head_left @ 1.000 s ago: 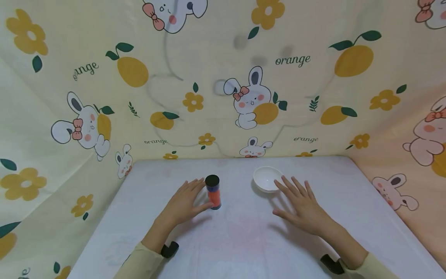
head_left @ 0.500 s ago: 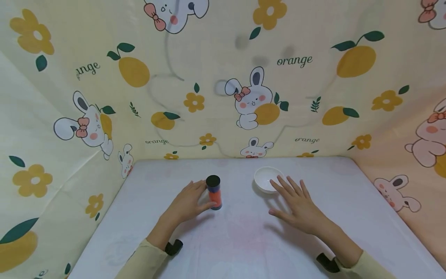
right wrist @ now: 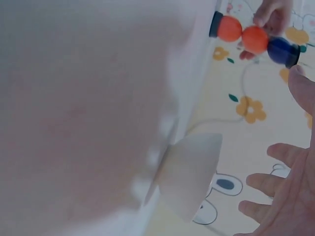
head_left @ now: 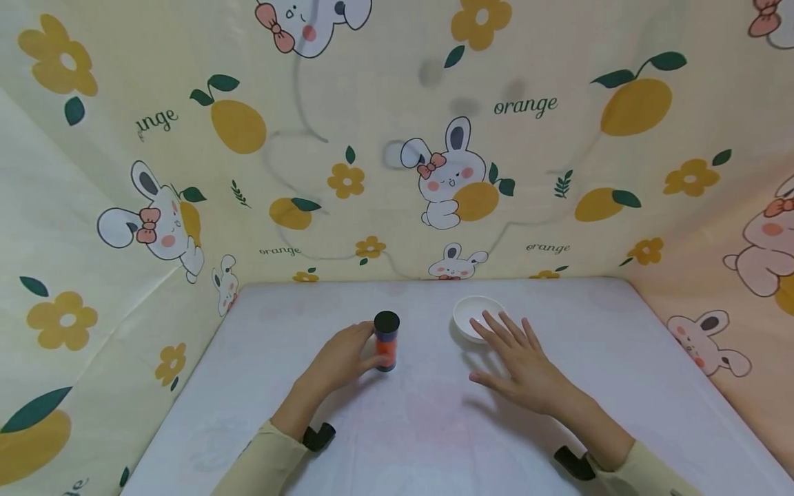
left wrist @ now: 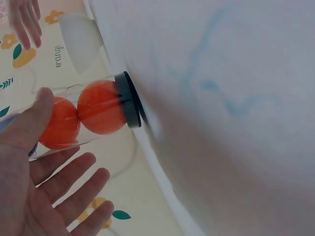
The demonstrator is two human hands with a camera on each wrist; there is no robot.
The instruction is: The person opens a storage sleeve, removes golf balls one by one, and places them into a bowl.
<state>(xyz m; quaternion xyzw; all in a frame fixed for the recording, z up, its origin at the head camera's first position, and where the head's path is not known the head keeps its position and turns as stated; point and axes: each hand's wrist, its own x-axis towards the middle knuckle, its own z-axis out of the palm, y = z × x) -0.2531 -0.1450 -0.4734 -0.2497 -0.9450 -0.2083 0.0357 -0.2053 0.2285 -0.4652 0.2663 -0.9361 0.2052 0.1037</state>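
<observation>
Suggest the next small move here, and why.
Probably close the left hand around the clear, dark-capped cylindrical tube holding orange balls: it stands upright between thumb and fingers, which the left wrist view shows spread, not wrapped around it.

Clear tube (head_left: 387, 346), upright, black caps (left wrist: 129, 100) on both ends. Inside, stacked from bottom: two orange balls (left wrist: 102, 107), then dark blue ball (right wrist: 281, 51) on top. Stands left of bowl (head_left: 466, 317), apart, slightly nearer person. Left hand (head_left: 338, 359) at tube, thumb across its side, contact unclear. Bowl: white, round, right way up. Right hand (head_left: 526, 372) near bowl, fingers spread.
</observation>
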